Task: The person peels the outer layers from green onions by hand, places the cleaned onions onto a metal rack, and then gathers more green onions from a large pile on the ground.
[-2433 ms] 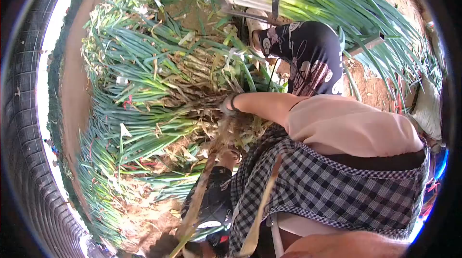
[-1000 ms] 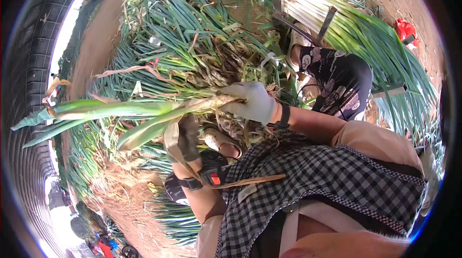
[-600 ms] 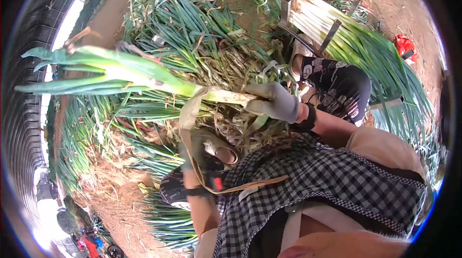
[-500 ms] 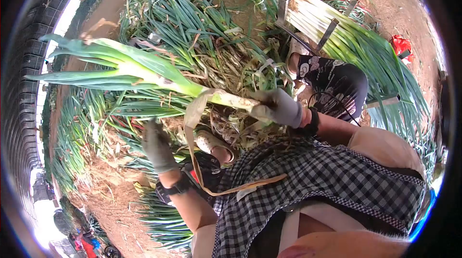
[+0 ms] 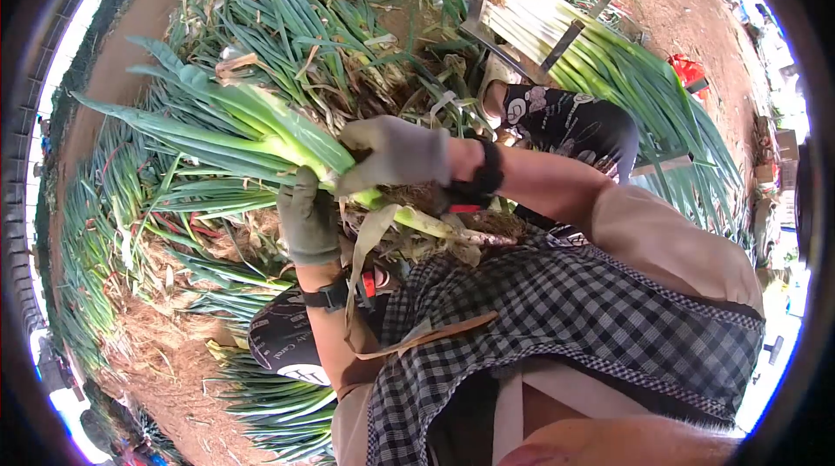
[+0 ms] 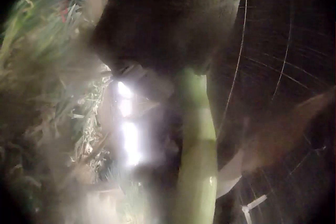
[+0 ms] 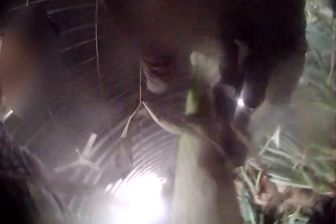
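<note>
A large green onion lies across both gloved hands in the head view, leaves fanning to the upper left. Its pale lower stalk runs toward the checked apron. My right hand grips it where the leaves meet the stalk. Just below, my left hand holds it too, thumb raised along the near side. A dry peeled leaf droops from the stalk. In the left wrist view the green stalk comes out below the dark hand; the right wrist view shows the stalk blurred.
Heaped green onions lie on the soil beyond the hands. A metal rack of trimmed onions with white stems stands at the upper right. More onions lie by the left knee, and a red bag sits beyond the rack.
The right hand has lifted the green onion from the heap and moved from its root end up to the leaf base. My left hand, apart half a second ago, has come to the stalk.
</note>
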Tool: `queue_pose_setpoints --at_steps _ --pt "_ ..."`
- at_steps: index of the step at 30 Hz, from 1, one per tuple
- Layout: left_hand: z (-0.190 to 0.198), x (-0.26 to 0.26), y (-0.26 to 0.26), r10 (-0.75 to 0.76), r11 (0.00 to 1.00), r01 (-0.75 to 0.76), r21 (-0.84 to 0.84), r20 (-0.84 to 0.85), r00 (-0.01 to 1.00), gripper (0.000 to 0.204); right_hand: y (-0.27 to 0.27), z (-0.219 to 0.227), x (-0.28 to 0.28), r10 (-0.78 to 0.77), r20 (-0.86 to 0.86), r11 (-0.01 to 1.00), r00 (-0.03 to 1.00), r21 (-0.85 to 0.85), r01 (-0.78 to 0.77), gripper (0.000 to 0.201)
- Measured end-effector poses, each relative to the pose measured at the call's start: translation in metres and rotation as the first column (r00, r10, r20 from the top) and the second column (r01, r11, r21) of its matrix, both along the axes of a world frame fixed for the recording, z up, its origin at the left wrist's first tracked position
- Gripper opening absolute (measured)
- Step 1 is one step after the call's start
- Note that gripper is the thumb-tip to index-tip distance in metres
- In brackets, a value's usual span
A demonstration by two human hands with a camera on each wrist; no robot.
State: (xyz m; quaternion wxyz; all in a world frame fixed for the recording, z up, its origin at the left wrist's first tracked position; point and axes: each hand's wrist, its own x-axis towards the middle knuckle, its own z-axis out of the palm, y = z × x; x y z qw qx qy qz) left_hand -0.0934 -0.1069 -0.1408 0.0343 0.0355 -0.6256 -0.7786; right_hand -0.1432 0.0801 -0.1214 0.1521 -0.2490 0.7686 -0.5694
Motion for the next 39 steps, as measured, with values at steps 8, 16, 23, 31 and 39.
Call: queue_pose_setpoints --at_steps 8,16,23,31,39 --pt "-0.049 0.004 0.011 0.14 0.952 -0.187 0.244 0.195 0.971 0.033 0.028 -0.053 0.017 -0.059 0.2 0.995 0.978 0.094 0.04 0.035" --pt "-0.048 0.013 0.015 0.239 0.97 -0.241 0.002 0.136 0.961 0.028 0.104 -0.049 0.023 -0.208 -0.04 0.742 0.977 0.644 0.184 0.043" --pt "-0.028 0.005 0.034 -0.008 0.974 -0.03 0.225 0.166 0.986 0.031 0.014 -0.029 -0.044 -0.083 -0.044 0.977 0.996 0.191 0.09 0.037" --pt "-0.069 0.004 0.018 0.049 0.936 -0.135 0.327 0.258 0.965 0.031 0.024 -0.036 0.002 0.105 -0.114 0.912 0.988 -0.384 -0.141 0.011" --pt "-0.055 0.012 0.03 0.074 0.923 -0.184 0.338 0.312 0.947 0.038 0.13 -0.049 0.031 0.0 -0.409 0.917 0.913 0.365 0.163 0.021"
